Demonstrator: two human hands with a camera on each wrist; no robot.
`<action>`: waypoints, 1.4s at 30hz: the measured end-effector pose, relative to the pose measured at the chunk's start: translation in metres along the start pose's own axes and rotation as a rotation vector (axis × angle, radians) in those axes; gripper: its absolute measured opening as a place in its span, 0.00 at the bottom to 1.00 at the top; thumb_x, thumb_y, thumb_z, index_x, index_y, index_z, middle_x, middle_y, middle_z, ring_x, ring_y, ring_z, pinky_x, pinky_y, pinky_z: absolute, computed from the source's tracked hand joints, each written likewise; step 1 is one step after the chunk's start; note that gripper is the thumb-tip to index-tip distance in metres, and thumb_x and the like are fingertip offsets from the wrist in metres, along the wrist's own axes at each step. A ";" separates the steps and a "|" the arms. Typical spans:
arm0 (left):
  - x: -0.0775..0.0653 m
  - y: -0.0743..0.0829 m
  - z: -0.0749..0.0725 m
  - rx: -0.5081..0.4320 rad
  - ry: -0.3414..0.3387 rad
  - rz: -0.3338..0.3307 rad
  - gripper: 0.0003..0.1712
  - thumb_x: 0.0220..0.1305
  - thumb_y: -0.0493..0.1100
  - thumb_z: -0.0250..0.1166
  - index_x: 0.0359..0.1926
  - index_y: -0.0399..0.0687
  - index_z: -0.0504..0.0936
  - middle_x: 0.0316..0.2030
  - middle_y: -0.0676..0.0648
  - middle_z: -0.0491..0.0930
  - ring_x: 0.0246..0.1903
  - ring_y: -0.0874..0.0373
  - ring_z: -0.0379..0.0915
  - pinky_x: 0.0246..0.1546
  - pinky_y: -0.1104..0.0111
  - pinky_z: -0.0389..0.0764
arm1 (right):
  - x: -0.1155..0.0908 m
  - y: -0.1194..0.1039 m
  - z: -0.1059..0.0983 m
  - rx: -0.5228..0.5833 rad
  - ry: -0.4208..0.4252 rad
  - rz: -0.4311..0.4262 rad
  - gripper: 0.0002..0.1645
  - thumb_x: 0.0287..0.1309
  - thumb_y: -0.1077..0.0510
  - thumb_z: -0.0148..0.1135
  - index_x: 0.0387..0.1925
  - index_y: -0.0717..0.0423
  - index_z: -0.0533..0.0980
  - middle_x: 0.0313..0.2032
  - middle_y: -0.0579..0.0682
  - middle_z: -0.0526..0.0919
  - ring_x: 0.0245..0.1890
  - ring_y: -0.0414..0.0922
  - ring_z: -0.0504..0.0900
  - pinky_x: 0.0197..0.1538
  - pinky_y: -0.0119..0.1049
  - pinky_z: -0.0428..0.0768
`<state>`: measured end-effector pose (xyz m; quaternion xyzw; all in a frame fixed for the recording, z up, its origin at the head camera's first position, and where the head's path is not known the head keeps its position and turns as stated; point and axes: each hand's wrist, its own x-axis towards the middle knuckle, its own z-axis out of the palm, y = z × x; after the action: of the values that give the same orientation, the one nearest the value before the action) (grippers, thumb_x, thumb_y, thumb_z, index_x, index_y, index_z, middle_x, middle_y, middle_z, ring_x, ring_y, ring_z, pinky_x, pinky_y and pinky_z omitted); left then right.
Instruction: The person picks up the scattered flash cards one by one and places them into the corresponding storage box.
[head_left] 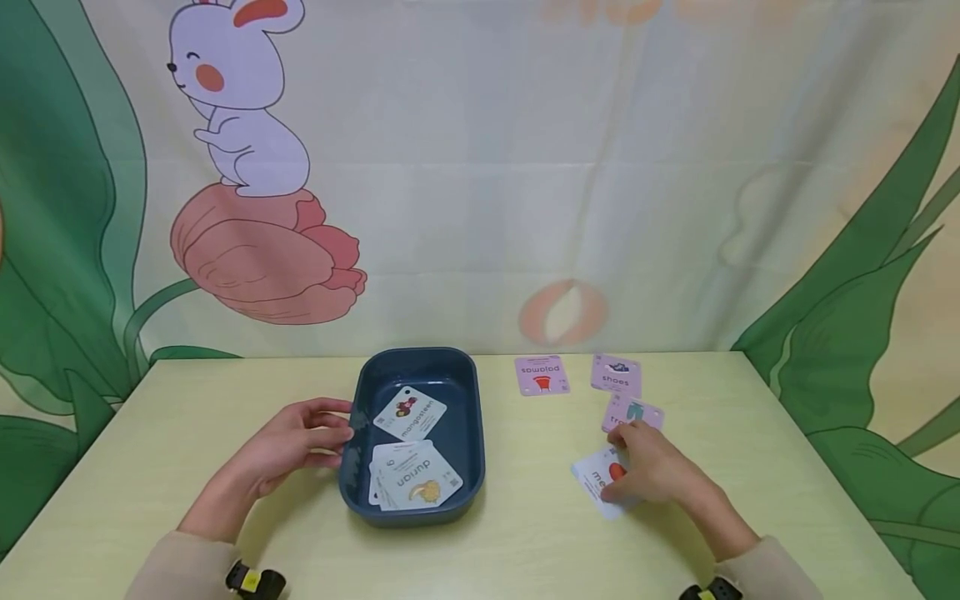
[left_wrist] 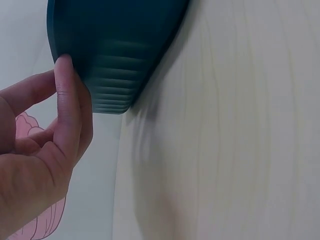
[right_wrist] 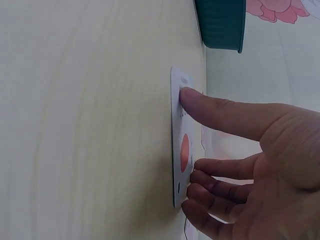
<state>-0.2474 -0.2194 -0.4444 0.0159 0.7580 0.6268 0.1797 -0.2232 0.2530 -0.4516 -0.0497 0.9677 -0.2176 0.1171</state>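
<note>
My left hand point(head_left: 303, 437) is at the left side of a dark blue tray point(head_left: 480, 450), its fingertips touching the rim. In the left wrist view these fingers are loosely bent against the tray's outer wall. Inside the tray lie a mangosteen card point(head_left: 409, 413) and a small pile of cards topped by a durian card point(head_left: 420, 479). My right hand point(head_left: 656, 467) is spread over a white card point(head_left: 594, 479) with a red picture and the letters "me". Its thumb rests on the card's face, and the other fingertips are at the opposite edge.
Several purple cards lie right of the tray. A pajamas card point(head_left: 542, 375) and a shoes card point(head_left: 617, 375) are near the table's back edge. Another purple card point(head_left: 637, 410) showing "tr" is just beyond my right fingers. A printed curtain point(head_left: 465, 183) hangs behind the table.
</note>
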 end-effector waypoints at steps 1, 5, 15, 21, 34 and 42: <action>0.000 0.000 0.001 0.002 0.001 0.000 0.31 0.73 0.34 0.62 0.71 0.29 0.62 0.51 0.34 0.75 0.40 0.50 0.80 0.42 0.62 0.87 | 0.000 0.000 0.000 -0.001 -0.001 0.002 0.48 0.39 0.50 0.87 0.60 0.66 0.75 0.56 0.57 0.77 0.49 0.52 0.74 0.58 0.52 0.77; 0.001 0.002 0.002 0.002 0.005 -0.002 0.30 0.73 0.34 0.62 0.71 0.29 0.63 0.51 0.34 0.75 0.40 0.49 0.80 0.43 0.62 0.87 | 0.002 0.001 0.000 0.004 -0.003 0.016 0.47 0.39 0.50 0.88 0.59 0.65 0.76 0.56 0.58 0.77 0.48 0.51 0.73 0.56 0.50 0.78; 0.004 0.001 0.006 -0.007 -0.003 0.000 0.30 0.73 0.35 0.62 0.71 0.30 0.63 0.51 0.34 0.74 0.40 0.50 0.80 0.44 0.62 0.87 | 0.005 0.004 -0.002 0.123 0.009 0.016 0.38 0.41 0.56 0.87 0.49 0.64 0.73 0.42 0.54 0.76 0.41 0.50 0.73 0.46 0.44 0.77; 0.006 0.002 0.009 0.004 0.001 0.005 0.30 0.73 0.35 0.63 0.71 0.31 0.64 0.51 0.35 0.74 0.40 0.49 0.79 0.45 0.61 0.86 | 0.008 0.008 -0.002 0.215 0.006 0.030 0.27 0.53 0.60 0.80 0.49 0.61 0.73 0.37 0.53 0.74 0.38 0.48 0.74 0.37 0.38 0.76; 0.007 0.003 0.016 -0.006 -0.012 0.011 0.31 0.73 0.34 0.63 0.71 0.30 0.64 0.49 0.36 0.75 0.40 0.50 0.79 0.44 0.61 0.86 | 0.013 0.012 -0.007 0.499 -0.045 -0.005 0.12 0.62 0.67 0.66 0.48 0.61 0.80 0.41 0.55 0.78 0.40 0.50 0.78 0.39 0.39 0.79; 0.009 0.003 0.019 -0.014 -0.013 0.015 0.31 0.72 0.33 0.63 0.70 0.30 0.64 0.49 0.36 0.74 0.40 0.50 0.79 0.45 0.58 0.86 | 0.020 0.008 -0.017 0.709 -0.115 -0.024 0.19 0.63 0.64 0.66 0.54 0.64 0.77 0.46 0.57 0.78 0.42 0.50 0.79 0.40 0.40 0.83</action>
<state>-0.2509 -0.1982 -0.4465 0.0244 0.7524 0.6332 0.1799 -0.2472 0.2639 -0.4445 -0.0296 0.8231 -0.5382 0.1786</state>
